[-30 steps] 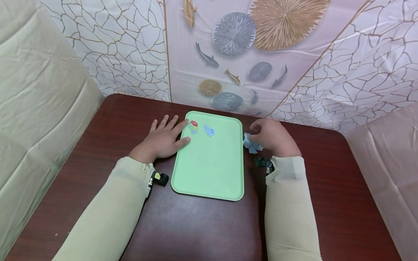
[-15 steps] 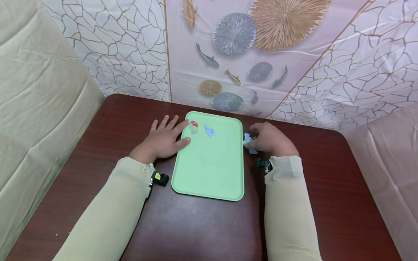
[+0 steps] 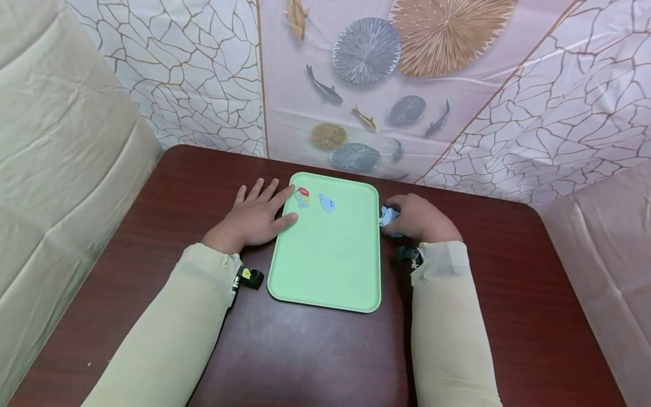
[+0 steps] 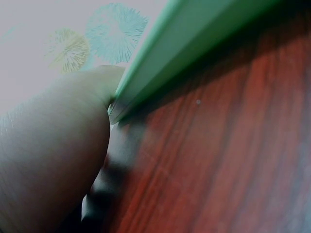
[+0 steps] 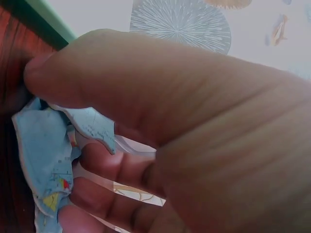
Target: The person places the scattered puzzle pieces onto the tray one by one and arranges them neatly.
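In the head view, my left hand [image 3: 249,220] lies with fingers spread at the left edge of a light green tray [image 3: 325,271]; its thumb and index finger rest on the rim. On the tray are a red, yellow and blue map puzzle piece [image 3: 303,198] and a light blue map puzzle piece [image 3: 327,202]. Just right of the tray, my right hand [image 3: 419,217] curls its thumb and fingers around a small heap of light blue map puzzle pieces [image 3: 389,216]. The right wrist view shows these pieces [image 5: 43,145] tilted between thumb and fingers, partly hidden by the thumb.
A dark red-brown wooden table [image 3: 315,362] carries the tray. Behind it hangs a patterned cloth [image 3: 203,73] with gold lines and fish. Pale cloth [image 3: 61,141] stands along the left side, and another along the right.
My right hand has lowered and moved slightly left, its fingers and thumb coming around the heap of puzzle pieces. The left hand, tray and the pieces on it have stayed still.
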A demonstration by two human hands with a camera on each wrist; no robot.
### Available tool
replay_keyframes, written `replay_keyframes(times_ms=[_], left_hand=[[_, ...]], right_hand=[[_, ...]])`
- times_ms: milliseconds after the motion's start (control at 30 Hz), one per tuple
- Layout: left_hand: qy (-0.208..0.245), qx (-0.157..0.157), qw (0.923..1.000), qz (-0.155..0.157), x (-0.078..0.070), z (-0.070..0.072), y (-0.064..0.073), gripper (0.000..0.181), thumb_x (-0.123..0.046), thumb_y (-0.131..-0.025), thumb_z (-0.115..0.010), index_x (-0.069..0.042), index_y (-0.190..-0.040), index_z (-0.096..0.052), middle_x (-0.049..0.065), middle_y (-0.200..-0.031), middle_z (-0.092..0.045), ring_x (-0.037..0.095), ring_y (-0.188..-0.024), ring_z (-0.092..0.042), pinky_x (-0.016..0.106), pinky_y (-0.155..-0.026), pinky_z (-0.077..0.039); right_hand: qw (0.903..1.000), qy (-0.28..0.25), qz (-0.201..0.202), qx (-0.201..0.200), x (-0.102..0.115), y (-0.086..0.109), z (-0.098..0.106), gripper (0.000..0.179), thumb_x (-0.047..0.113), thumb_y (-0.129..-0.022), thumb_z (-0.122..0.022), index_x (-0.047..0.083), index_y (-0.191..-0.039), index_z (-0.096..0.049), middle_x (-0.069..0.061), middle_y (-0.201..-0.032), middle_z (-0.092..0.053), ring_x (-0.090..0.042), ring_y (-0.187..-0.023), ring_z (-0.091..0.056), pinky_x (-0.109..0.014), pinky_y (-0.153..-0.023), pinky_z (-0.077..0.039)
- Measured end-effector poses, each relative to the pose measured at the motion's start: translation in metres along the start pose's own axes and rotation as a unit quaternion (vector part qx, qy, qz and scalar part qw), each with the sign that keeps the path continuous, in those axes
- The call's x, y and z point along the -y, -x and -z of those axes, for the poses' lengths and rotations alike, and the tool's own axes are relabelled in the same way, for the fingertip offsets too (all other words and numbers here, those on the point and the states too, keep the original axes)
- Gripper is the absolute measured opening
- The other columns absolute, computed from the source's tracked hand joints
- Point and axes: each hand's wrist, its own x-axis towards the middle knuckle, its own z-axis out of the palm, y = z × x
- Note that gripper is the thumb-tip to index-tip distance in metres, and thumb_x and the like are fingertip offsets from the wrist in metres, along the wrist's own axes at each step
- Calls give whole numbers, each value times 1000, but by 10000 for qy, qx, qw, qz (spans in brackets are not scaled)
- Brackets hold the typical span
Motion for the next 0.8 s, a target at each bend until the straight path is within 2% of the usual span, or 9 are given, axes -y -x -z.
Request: replay_keyframes(times_ms=[200, 367, 800], left_hand=[[29, 6, 10000, 19, -1, 1, 1, 81, -72, -115, -38, -37, -183, -10, 14, -191, -2, 46, -177, 9, 73, -137, 9], [25, 24, 10000, 23, -1, 1, 0, 81, -72, -115, -37, -38, -183, -9, 14, -191, -1, 46, -177, 9, 74, -137, 10], [40, -26, 10000, 43, 0, 0, -1, 81, -73, -114, -39, -38, -183, -13, 14, -191, -4, 46, -177, 7, 73, -137, 6]], right_hand=[[9999, -32, -66, -94, 0, 0, -1, 52, 16, -90, -82, 11, -140, -74, -12, -125, -78, -31, -106, -67, -48, -96, -58], [9998, -80, -140, -77, 2, 2, 1, 52, 16, -89, -81, 12, -140, -73, -11, -119, -77, -29, -103, -67, -46, -92, -57], [9993, -77, -24, -375, 4, 5, 3, 49, 13, -85, -82, 12, -134, -76, -10, -115, -78, -29, -99, -69, -46, -89, -59]])
